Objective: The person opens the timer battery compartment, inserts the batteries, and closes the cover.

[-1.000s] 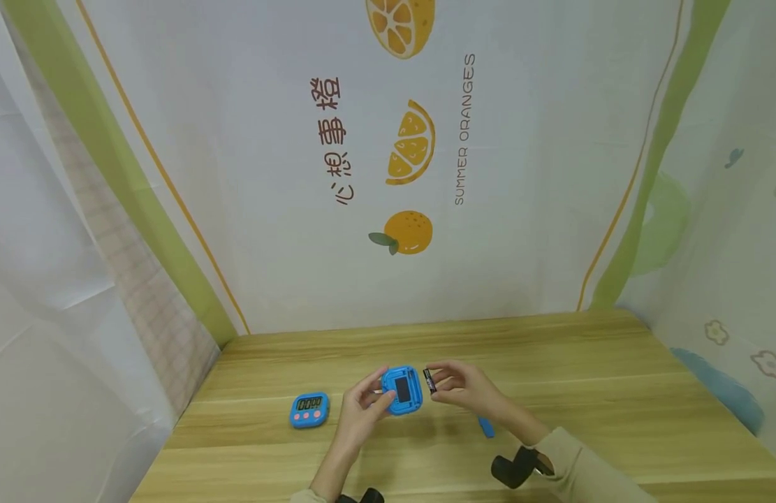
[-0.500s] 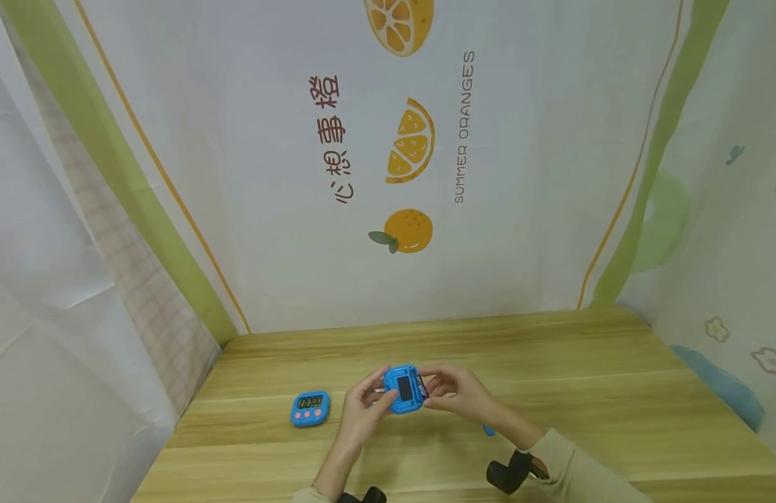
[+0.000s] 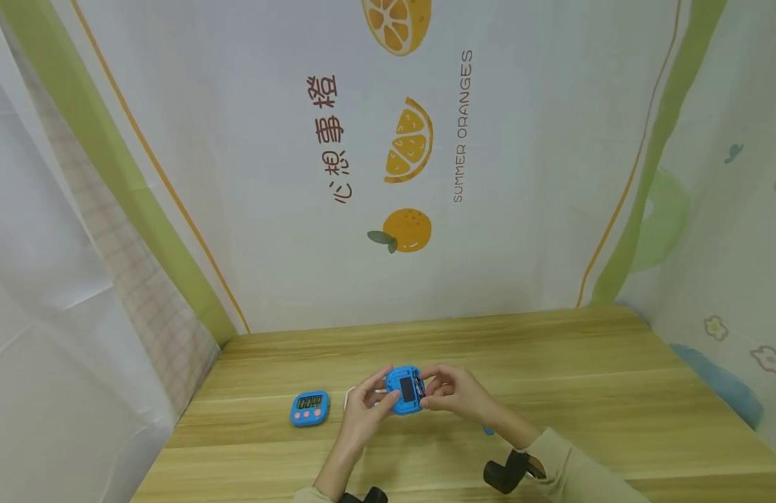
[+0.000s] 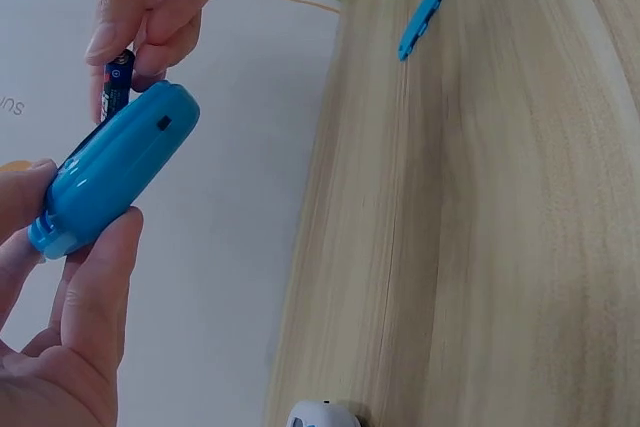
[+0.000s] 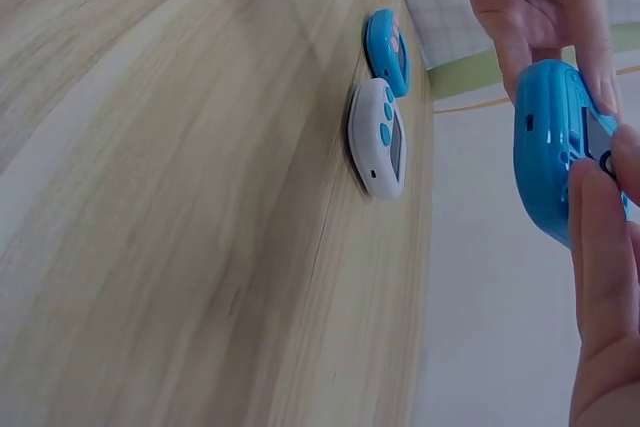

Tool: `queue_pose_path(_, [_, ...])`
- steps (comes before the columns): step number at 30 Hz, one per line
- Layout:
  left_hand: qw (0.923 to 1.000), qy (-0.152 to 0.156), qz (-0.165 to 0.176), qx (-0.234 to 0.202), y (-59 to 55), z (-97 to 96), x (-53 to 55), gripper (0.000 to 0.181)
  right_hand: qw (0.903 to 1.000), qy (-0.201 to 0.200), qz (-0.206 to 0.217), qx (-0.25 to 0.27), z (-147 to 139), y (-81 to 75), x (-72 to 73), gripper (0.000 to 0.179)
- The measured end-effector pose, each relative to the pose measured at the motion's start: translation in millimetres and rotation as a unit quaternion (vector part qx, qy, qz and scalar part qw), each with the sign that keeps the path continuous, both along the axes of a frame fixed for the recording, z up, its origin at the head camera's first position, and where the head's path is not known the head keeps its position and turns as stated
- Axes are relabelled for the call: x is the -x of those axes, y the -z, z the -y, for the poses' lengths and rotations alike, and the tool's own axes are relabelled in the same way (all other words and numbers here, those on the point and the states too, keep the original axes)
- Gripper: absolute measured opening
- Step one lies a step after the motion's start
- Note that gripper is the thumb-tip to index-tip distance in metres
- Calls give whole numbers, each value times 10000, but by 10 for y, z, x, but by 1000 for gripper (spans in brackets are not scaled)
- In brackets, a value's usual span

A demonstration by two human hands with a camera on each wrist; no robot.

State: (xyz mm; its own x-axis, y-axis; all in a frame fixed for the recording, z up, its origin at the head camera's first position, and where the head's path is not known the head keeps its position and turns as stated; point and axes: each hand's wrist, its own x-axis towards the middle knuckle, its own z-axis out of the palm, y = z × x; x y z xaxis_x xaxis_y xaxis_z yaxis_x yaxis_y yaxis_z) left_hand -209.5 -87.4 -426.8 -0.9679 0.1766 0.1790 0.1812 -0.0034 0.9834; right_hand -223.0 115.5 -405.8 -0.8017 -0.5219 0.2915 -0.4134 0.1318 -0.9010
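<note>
In the head view my left hand (image 3: 364, 406) grips a blue digital timer (image 3: 401, 374) by its left side, thumb on the back, which faces me. Its battery slot lies along the right edge. My right hand (image 3: 455, 392) pinches a dark battery (image 4: 117, 84) at that slot; in the left wrist view the battery stands tilted, its lower end hidden behind the timer's rim. How far it sits in the slot, I cannot tell. A thin blue battery cover (image 4: 422, 20) lies on the table, mostly hidden by the right arm in the head view.
A second blue timer (image 3: 309, 409) with pink buttons lies left on the wooden table (image 3: 287, 356). Beside it, a white timer (image 5: 375, 142) with blue buttons is mostly behind my left hand in the head view. A printed cloth (image 3: 488, 265) hangs behind the table.
My right hand has moved left, bringing the battery from beside the timer to its slot. The left hand keeps its grip and has shifted slightly; a white edge now shows behind it.
</note>
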Motion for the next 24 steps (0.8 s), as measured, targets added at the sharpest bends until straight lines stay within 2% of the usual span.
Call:
queue_pose_path(3, [10000,14,8,0,22,-1,10,47,10000,35,-24,26,-2,-40,-36,35])
queue_pose_path(5, [10000,44,28,4,-22,-3,-16,47,9999,69,-112,38,-5,-47,-47,36])
queue_pose_path(10, [9996,204,171,36,-91,11,-48,47,9989,161,-447,38,-16,18,-16,46])
queue_pose_path(12, [9994,296,176,34,-69,23,-34,47,9982,130,-584,41,-24,81,23,51])
queue_pose_path(17, [9986,487,179,35,-43,45,-20,50,9960,-161,-875,3,-55,204,116,59])
queue_pose_path(21, [9979,596,261,47,-43,55,-23,52,9953,-502,-830,60,-84,218,140,60])
queue_pose_path(24, [9972,705,246,43,-48,58,-33,52,9950,-562,-825,30,-100,221,146,58])
